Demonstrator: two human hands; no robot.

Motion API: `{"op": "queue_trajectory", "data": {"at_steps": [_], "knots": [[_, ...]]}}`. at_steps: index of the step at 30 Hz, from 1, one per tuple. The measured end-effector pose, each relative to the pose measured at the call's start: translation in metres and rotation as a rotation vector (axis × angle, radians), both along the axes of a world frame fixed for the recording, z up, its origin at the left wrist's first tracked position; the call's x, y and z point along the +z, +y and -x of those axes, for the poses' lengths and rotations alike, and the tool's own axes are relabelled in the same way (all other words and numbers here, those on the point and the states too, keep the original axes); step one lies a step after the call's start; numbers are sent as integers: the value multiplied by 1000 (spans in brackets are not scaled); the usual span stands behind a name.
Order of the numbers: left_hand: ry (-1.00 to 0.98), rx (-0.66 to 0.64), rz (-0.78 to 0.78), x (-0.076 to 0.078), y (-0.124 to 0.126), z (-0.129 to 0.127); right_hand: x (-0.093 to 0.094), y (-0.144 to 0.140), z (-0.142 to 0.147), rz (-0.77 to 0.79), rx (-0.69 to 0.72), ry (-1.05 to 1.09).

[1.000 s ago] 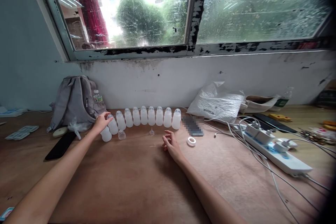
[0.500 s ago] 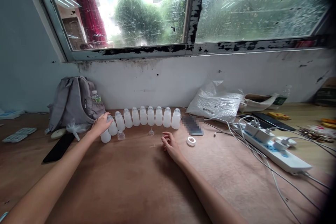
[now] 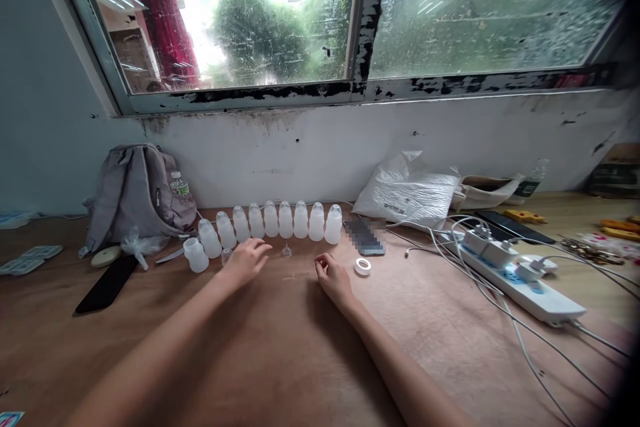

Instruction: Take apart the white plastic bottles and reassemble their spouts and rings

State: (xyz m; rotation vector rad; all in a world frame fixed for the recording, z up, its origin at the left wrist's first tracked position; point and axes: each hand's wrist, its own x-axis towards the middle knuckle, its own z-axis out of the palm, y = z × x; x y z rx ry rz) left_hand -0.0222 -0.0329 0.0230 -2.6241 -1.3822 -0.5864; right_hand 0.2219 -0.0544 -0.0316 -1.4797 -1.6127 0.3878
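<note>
Several frosted white baby bottles (image 3: pixel 285 220) with clear domed caps stand upright in a curved row. At the row's left front is one uncapped bottle (image 3: pixel 195 256). My left hand (image 3: pixel 247 259) hovers over the table before the row, fingers apart and nothing visible in it. It partly hides a small clear dome-shaped piece (image 3: pixel 227 255). To the right of its fingertips a clear bottle nipple (image 3: pixel 286 251) stands on the table. My right hand (image 3: pixel 333 277) rests on the tabletop with fingers curled in towards the thumb, and I see nothing in it.
A roll of white tape (image 3: pixel 363 267) and a phone (image 3: pixel 369 238) lie right of my right hand. Farther right, cables surround a power strip (image 3: pixel 530 290). A silver bag (image 3: pixel 407 193) leans at the wall. On the left are a grey backpack (image 3: pixel 135 193) and a black phone (image 3: pixel 107 285).
My left hand has left the bottles at the row's left end and moved right, towards the nipple. The uncapped bottle there now shows fully. My right hand's fingers have curled in more.
</note>
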Motion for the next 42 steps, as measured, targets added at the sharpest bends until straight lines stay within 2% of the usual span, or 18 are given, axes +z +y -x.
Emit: {"op": "queue_trajectory", "data": {"at_steps": [2, 5, 9, 14, 19, 24, 28, 31, 33, 36, 40, 42], "knots": [[9, -8, 54, -18, -4, -24, 1, 2, -5, 9, -24, -44], [-28, 65, 131, -40, 0, -51, 3, 4, -10, 24, -55, -96], [-78, 110, 151, -55, 13, -68, 5, 4, -11, 45, -76, -158], [-114, 87, 120, -59, 7, -68, 10, 1, -11, 56, -83, -216], [-203, -7, 22, -63, -23, -65, 7, 0, -10, 73, -98, -255], [-268, -65, 30, -64, -45, -64, 1, 0, -7, 28, -93, -381], [-298, -79, 72, -62, -49, -62, 0, 3, -11, 30, -243, -503], [-327, -71, 88, -61, -48, -60, -4, 8, -17, 62, -386, -510], [-342, -66, 91, -60, -48, -59, -8, 11, -20, 113, -428, -512], [-340, -71, 103, -60, -48, -58, -14, 12, -19, 133, -356, -524], [-329, -72, 118, -60, -49, -58, -12, 6, -8, -26, -85, -438], [-328, -75, 120, -60, -49, -57, -10, 3, -4, -103, -5, -371]]}}
